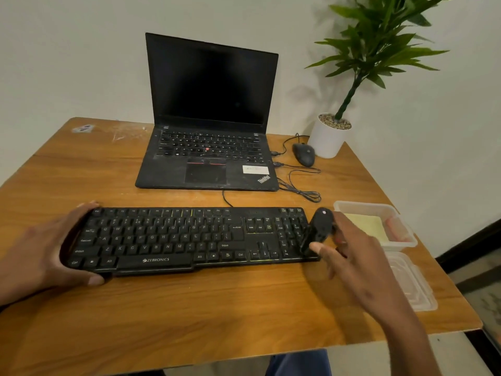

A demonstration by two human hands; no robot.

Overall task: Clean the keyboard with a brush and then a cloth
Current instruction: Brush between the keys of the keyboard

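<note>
Keyboard (189,237): black Zebronics, flat on the near part of the wooden desk (189,308), in front of an open laptop (208,118). My left hand (46,248) curls round its left end. My right hand (349,256) grips a black brush (318,229), over the keyboard's right end. Right: clear plastic container (379,226) holding a yellow cloth (368,226). Far right: mouse (303,154), potted plant (360,77).
</note>
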